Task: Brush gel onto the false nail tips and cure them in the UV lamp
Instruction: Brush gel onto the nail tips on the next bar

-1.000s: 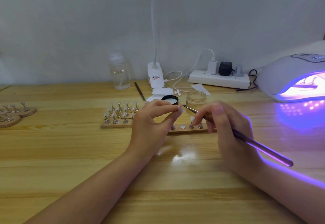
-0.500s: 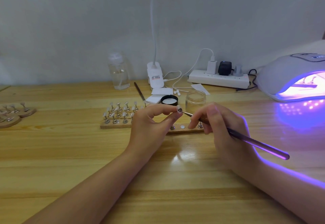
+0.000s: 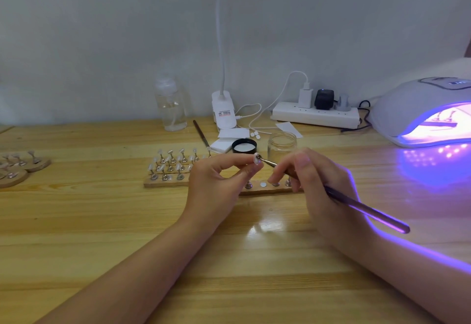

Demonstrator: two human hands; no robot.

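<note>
Nail tips are what I'm working through, so I start from the biggest pieces. My table (image 3: 102, 221) carries the UV lamp (image 3: 418, 109) at the far right, lit violet, with what looks like a holder already inside; I can't tell how many tips are on it. Across the middle lies the wooden rack (image 3: 168, 183), its long axis running left to right, the left part full of tips on metal stands, the right part showing a bare disc and a few stands partly behind my hands. Just behind it stand the open jar (image 3: 281, 145) and its black lid (image 3: 244, 146).

My left hand (image 3: 216, 183) is pinched shut, thumb and forefinger gripping one stand with its tip (image 3: 256, 158) raised above the rack, the tip's face turned toward my right. My right hand (image 3: 318, 191) is closed in a pen grip on the brush (image 3: 362, 206), whose handle slants down to the right, its head up-left.

The brush head is touching the tip, or very nearly. So the stroke I judge next runs along the brush's own axis, up-left, and the right hand does it while the left only steadies. The lamp lies well to the right, nearer my right hand.
</note>
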